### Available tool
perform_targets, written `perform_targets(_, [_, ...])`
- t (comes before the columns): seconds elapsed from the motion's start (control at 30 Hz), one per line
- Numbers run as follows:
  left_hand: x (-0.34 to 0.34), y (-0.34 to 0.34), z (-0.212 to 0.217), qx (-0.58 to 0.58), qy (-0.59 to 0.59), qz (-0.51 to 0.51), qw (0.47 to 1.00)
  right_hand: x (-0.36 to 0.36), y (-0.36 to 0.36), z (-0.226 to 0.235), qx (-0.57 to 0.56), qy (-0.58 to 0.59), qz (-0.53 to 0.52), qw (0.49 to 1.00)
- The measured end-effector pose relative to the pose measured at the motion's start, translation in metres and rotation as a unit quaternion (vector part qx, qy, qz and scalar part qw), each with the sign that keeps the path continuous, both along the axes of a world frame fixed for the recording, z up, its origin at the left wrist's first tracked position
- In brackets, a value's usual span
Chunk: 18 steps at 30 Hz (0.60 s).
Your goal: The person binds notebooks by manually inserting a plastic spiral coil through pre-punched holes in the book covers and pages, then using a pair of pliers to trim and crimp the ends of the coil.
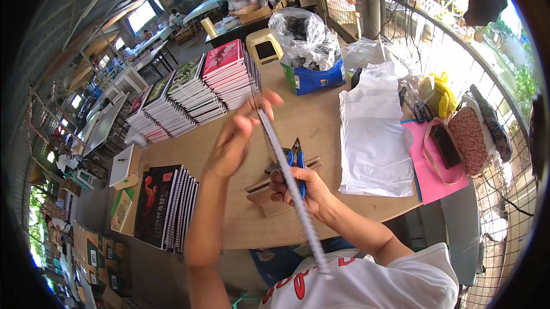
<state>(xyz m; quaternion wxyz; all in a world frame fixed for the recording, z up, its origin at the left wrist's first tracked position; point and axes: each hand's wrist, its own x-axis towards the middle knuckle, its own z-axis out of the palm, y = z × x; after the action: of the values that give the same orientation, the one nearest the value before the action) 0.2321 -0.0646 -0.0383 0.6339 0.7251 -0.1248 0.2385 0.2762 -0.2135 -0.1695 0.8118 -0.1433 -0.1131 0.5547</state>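
Observation:
A spiral-bound notebook, seen edge-on with its pale coil toward me, slants from the table's middle down to my shirt. My left hand, smeared by motion, has its fingers bent around the notebook's far end. Lower down, my right hand is closed around blue-handled cutting pliers, whose dark jaws point away from me. The coil crosses in front of my right fingers, so whether they also press on the notebook is hidden. Beneath the hands lies a wooden piece with a slot or ridge on the tabletop.
Tall stacks of notebooks stand far left; dark-covered spiral notebooks lie near left. A blue bag with clear plastic sits at the back. White cloth, a pink sheet, a phone and a pouch lie right.

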Motion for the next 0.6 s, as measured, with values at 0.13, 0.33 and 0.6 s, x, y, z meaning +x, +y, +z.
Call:
perform_targets(0.13, [-0.01,-0.015,-0.047,-0.069,-0.009,-0.082,0.994,0.001,-0.008,-0.02,0.013,0.013,0.05,0.999])
perform_targets(0.33, [-0.034,-0.059,-0.049,0.017,-0.15,0.143,0.978,-0.005,-0.02,-0.022,-0.063,-0.125,0.003,0.99])
perform_targets(0.6, [-0.061,-0.014,-0.017,0.218,0.003,0.183,0.959,0.085,-0.055,0.079,-0.103,-0.768,-0.396,0.493])
